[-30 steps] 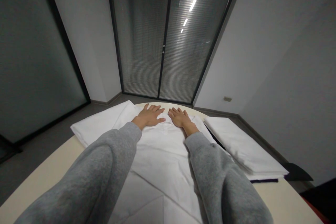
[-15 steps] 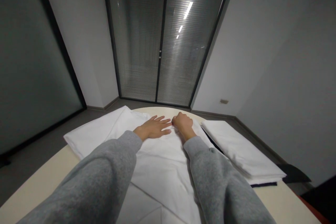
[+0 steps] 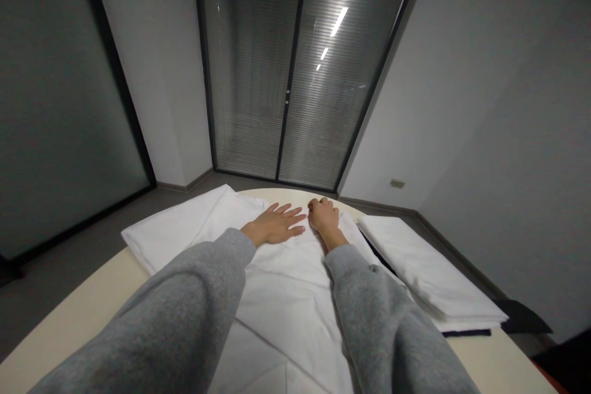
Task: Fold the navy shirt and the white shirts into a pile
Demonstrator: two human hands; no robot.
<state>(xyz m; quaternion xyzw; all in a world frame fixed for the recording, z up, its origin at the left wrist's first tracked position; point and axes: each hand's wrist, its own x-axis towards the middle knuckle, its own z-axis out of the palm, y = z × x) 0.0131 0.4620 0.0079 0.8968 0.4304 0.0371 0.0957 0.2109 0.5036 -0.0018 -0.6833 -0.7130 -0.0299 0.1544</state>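
A white garment (image 3: 286,295) lies spread on the table, with a fold stretching to the far left. My left hand (image 3: 276,224) rests flat on its far part, fingers spread. Just right of it, my right hand (image 3: 323,215) is closed with curled fingers at the cloth's far edge; what its fingertips hold, if anything, is hidden. The two hands are close together but apart. Grey sleeves cover both forearms and hide some of the cloth.
A folded white stack (image 3: 434,277) with a dark layer under it lies on the right of the pale round table (image 3: 78,308). A dark chair part (image 3: 526,316) stands beyond the right edge. Behind are glass doors (image 3: 286,135) and grey walls.
The view has shifted slightly, moving the scene a little to the right. My right hand's fingers have loosened a bit and sit slightly farther from my left hand, which stays flat.
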